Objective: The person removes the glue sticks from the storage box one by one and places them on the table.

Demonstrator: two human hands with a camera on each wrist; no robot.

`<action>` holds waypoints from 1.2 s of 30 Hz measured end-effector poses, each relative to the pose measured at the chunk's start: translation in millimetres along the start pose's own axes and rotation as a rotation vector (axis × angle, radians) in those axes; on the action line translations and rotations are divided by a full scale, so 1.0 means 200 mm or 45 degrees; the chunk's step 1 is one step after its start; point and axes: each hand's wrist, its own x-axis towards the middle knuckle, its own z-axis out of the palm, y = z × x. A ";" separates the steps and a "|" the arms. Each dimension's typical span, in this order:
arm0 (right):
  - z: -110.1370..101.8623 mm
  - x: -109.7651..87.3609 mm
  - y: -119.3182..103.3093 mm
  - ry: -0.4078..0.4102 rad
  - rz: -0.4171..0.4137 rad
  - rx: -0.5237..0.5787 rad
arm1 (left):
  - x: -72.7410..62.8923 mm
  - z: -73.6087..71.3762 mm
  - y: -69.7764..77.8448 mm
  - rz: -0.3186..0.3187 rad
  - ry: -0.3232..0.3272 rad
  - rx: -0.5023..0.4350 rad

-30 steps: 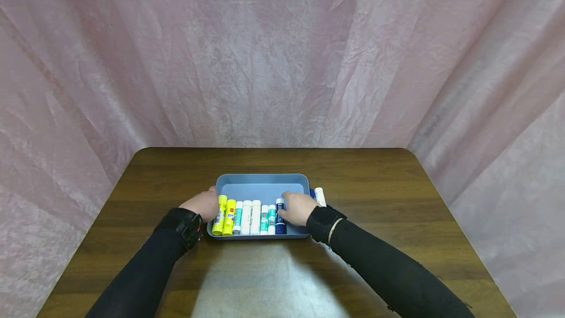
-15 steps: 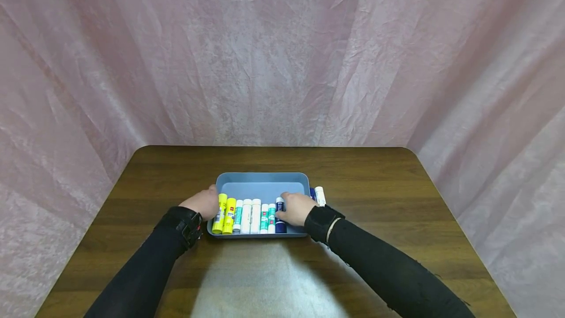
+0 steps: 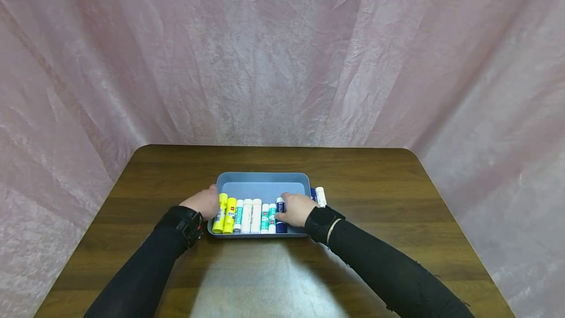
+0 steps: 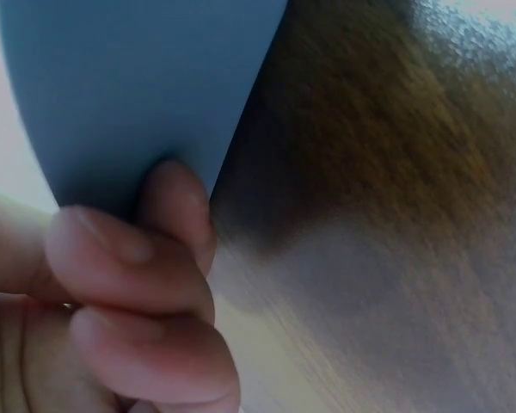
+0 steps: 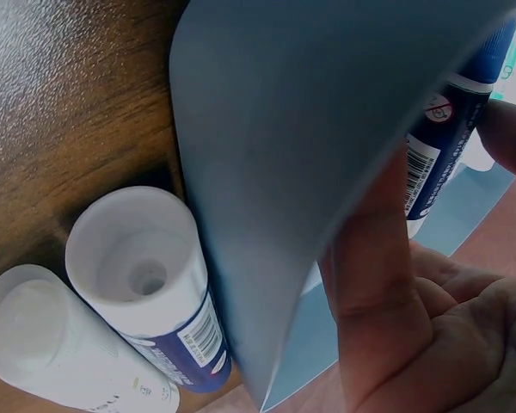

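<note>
A blue-grey tray [image 3: 263,188] holds a row of glue sticks along its near side. My left hand [image 3: 204,203] grips the tray's left wall; in the left wrist view, its curled fingers [image 4: 138,267] lie against the outer side. Over the tray's right part, my right hand [image 3: 297,209] pinches the dark blue glue stick [image 3: 281,228] at the row's right end. The right wrist view has that glue stick [image 5: 439,142] between finger and thumb, partly hidden by the tray wall [image 5: 267,172]. Leftward in the row are yellow glue sticks [image 3: 229,216], white ones [image 3: 256,217] and white-and-green ones [image 3: 265,220].
Just outside the tray's right wall stand a white glue stick [image 3: 321,197] and a dark blue one with a white end [image 5: 146,258], on the wooden table [image 3: 375,180]. A pink curtain [image 3: 282,63] hangs behind the table's far edge.
The right thumb has shifted slightly left, onto the dark blue glue stick. The left hand, tray and other glue sticks hold their places.
</note>
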 end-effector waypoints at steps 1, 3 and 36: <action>0.00 0.00 0.00 -0.003 0.002 0.003 | 0.00 0.00 0.00 -0.001 0.001 0.001; 0.00 0.00 0.00 -0.006 0.004 0.009 | 0.00 0.00 0.00 -0.002 0.003 0.002; 0.00 -0.01 0.00 -0.031 -0.013 0.022 | -0.02 0.01 0.03 -0.025 0.012 -0.017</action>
